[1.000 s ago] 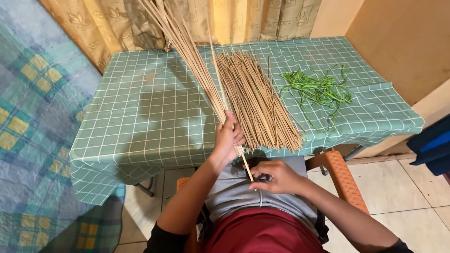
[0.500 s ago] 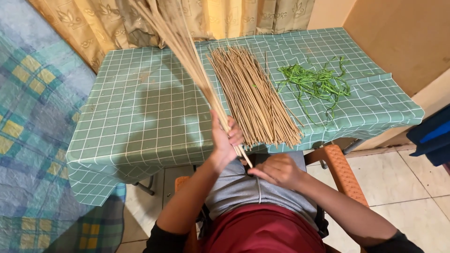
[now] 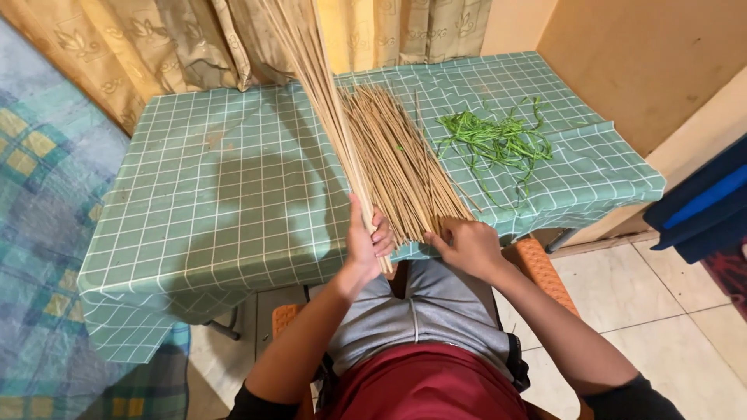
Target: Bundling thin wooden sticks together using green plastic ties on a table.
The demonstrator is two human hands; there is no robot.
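Your left hand (image 3: pixel 366 245) was raised at the table (image 3: pixel 218 210) edge, forearm angled up from your lap, fingers closed around one bundle of long tan sticks (image 3: pixel 315 85) that rose steeply toward the curtain (image 3: pixel 156 47). Your right hand (image 3: pixel 467 245) reached to the near end of the pile (image 3: pixel 397 155), fingers curled onto the stick ends; whether it gripped any, you couldn't tell. One pile of sticks lay flat on the table, too many to count. One heap of green strips (image 3: pixel 494 140) lay beside it.
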